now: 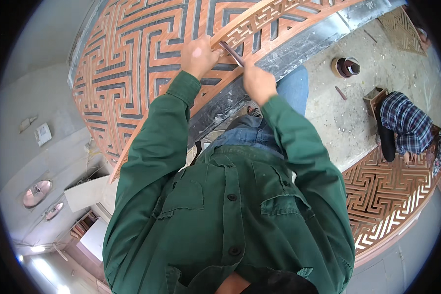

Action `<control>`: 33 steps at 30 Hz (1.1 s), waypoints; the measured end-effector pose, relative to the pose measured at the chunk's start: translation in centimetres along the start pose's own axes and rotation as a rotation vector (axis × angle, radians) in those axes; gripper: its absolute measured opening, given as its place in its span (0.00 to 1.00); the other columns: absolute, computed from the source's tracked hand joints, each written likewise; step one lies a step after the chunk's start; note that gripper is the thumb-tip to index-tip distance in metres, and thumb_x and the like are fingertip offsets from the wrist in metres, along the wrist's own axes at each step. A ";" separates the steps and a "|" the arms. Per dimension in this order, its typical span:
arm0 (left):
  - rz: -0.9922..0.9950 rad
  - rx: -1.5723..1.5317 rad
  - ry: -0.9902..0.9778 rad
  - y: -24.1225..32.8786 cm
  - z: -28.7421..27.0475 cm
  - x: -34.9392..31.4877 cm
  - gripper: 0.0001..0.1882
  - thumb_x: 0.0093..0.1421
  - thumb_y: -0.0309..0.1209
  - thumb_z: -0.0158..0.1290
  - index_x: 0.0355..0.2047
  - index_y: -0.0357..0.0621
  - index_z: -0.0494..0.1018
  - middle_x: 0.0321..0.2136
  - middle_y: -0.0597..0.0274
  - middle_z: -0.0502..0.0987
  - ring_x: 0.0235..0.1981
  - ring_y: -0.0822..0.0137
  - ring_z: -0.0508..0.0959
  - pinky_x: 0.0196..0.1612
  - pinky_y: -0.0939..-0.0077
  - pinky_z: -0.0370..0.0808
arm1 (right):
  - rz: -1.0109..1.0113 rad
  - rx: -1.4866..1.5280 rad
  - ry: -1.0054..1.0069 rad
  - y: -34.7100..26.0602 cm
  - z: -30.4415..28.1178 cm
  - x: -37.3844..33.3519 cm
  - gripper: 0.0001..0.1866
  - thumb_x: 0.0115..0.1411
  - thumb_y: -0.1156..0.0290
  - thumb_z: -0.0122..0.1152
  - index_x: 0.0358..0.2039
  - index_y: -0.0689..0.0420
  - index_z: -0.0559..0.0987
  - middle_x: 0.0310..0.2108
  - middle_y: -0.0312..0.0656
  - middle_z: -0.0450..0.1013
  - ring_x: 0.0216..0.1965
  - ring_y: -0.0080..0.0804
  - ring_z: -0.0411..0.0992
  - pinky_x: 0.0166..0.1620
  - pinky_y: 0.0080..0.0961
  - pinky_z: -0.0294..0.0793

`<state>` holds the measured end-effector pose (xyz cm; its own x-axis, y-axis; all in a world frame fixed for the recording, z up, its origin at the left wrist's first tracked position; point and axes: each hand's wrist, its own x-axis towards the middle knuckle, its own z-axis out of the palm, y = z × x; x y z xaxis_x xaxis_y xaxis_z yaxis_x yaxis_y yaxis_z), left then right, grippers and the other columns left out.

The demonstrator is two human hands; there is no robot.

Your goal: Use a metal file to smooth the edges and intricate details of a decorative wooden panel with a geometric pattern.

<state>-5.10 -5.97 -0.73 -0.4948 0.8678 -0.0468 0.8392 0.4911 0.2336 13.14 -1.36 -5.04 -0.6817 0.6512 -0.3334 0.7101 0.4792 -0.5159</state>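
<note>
A large reddish-brown wooden lattice panel [132,59] with a maze-like pattern lies in front of me. Along it runs a raised, curved lattice strip [252,27] of lighter wood. My left hand [198,55] is closed at the near end of this strip, its fingertips partly hidden. In my right hand [259,82] is a slim, dark, flat tool [232,53], perhaps a file or blade. Its far end touches the lattice close to my left fingers.
Under the panel is a dark, paint-spattered bench edge [328,30]. On the littered floor right of me stand a round container [345,67] and a wooden box [375,98]. A person in a plaid shirt [407,120] bends over another lattice panel [377,188].
</note>
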 end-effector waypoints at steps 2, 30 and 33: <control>0.046 0.006 0.003 0.2 0.3 -0.2 0.18 0.47 0.40 0.65 0.27 0.37 0.75 0.25 0.46 0.79 0.31 0.47 0.80 0.34 0.55 0.75 | -0.048 0.032 0.084 -1.3 0.1 3.3 0.08 0.62 0.71 0.45 0.37 0.60 0.72 0.31 0.55 0.79 0.35 0.54 0.79 0.39 0.49 0.77; -0.027 -0.057 -0.033 0.1 -0.5 -0.1 0.20 0.47 0.43 0.65 0.29 0.38 0.76 0.26 0.46 0.80 0.30 0.48 0.81 0.34 0.56 0.77 | -0.096 0.226 0.097 -1.9 -4.1 -2.6 0.12 0.66 0.63 0.49 0.36 0.60 0.71 0.27 0.60 0.76 0.34 0.61 0.75 0.37 0.54 0.72; 0.010 -0.019 0.017 0.2 -0.3 -0.2 0.20 0.47 0.42 0.65 0.29 0.37 0.75 0.25 0.45 0.79 0.29 0.46 0.80 0.33 0.55 0.76 | -0.049 0.215 0.110 -2.1 -3.7 -1.8 0.13 0.65 0.63 0.50 0.36 0.61 0.71 0.27 0.60 0.75 0.33 0.62 0.74 0.37 0.55 0.72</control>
<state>-4.85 -6.09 -0.37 -0.4905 0.8710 -0.0284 0.8396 0.4810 0.2525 13.53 -1.37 -0.42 -0.6829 0.6959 -0.2223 0.6149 0.3832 -0.6893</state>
